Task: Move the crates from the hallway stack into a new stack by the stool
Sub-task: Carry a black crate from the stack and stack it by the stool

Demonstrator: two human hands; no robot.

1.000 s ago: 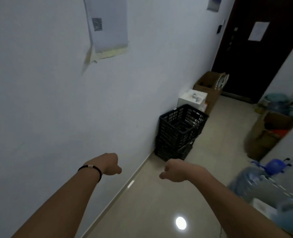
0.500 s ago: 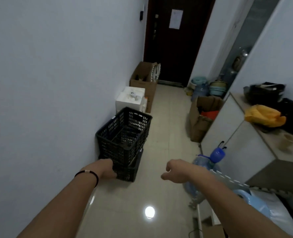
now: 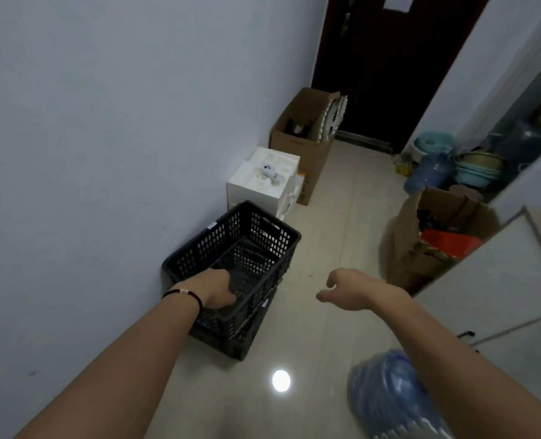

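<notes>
A stack of black perforated crates (image 3: 240,264) stands on the tiled floor (image 3: 332,236) against the left wall (image 3: 104,122), with the top crate (image 3: 256,239) sitting open-mouthed on the one below. The left hand (image 3: 215,288) reaches over the near rim of the top crate, its fingers curled down inside the near wall; whether they actually clamp the rim cannot be told, since the fingertips are hidden. A dark band (image 3: 185,294) circles that wrist. The right hand (image 3: 346,288) hangs in the air to the right of the stack, well apart from it, holding nothing, its fingers loosely bent and slightly spread. Beyond the left fingers, along the same wall, sit a white foam box (image 3: 262,185) and then an open cardboard box (image 3: 307,134) before a dark door (image 3: 389,58). Past the right fingers another cardboard box (image 3: 427,236) holds something red. Below the right forearm lies a blurred blue water jug (image 3: 386,397).
</notes>
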